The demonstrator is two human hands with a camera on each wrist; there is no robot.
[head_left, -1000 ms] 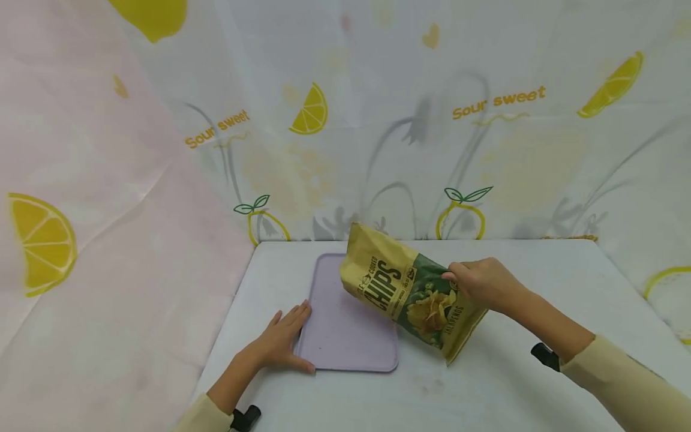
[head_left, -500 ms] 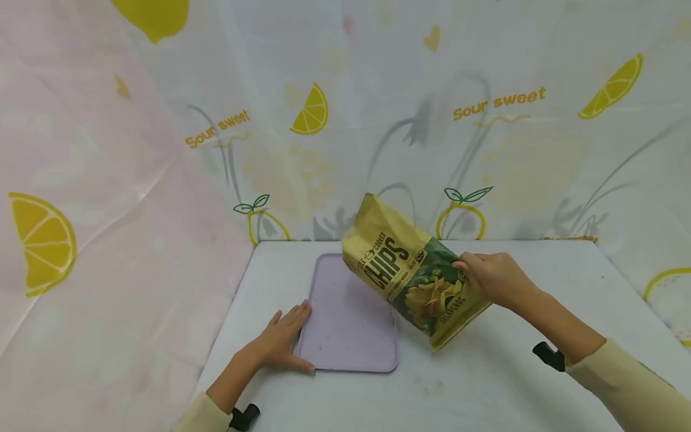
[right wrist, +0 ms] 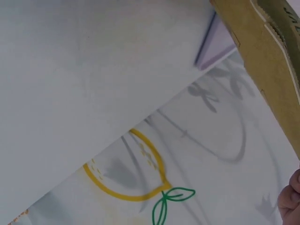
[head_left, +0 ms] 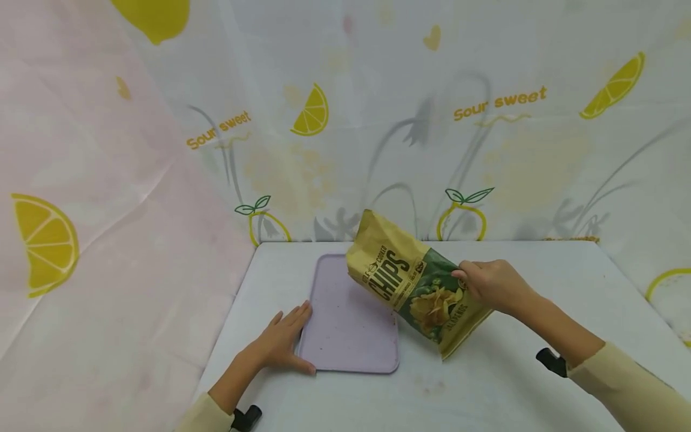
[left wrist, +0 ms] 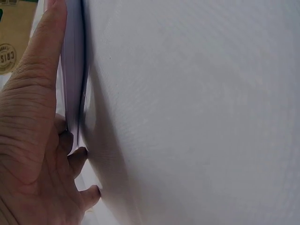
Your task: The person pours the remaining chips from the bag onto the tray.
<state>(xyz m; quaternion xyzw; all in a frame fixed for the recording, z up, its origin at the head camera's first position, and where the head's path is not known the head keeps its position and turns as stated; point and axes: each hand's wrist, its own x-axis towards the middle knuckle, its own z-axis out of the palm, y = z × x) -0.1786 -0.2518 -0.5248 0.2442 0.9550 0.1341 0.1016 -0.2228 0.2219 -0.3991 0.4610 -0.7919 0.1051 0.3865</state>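
A yellow and green bag of jalapeño chips (head_left: pixel 402 270) slants over the right part of a flat lilac tray (head_left: pixel 345 336). My right hand (head_left: pixel 493 285) grips the bag by its right edge, and the bag's upper left end is raised above the tray's far side. A few tiny dark specks dot the tray. My left hand (head_left: pixel 283 342) lies with straight, spread fingers along the tray's left edge, its thumb at the near left corner. In the left wrist view, the thumb (left wrist: pixel 40 61) extends along the tray's side wall. Only a few fingertips of the right hand show in the right wrist view.
The tray lies on a white-covered table (head_left: pixel 545 282). Behind the table hangs a white curtain (head_left: pixel 367 156) printed with lemons, and a pinkish one (head_left: pixel 119 252) hangs at the left. Black wrist cameras sit at both sleeves.
The right hand lifts the bag's left end and then lowers it partway, ending slightly to the right of where it was. The left hand and the tray stay put.
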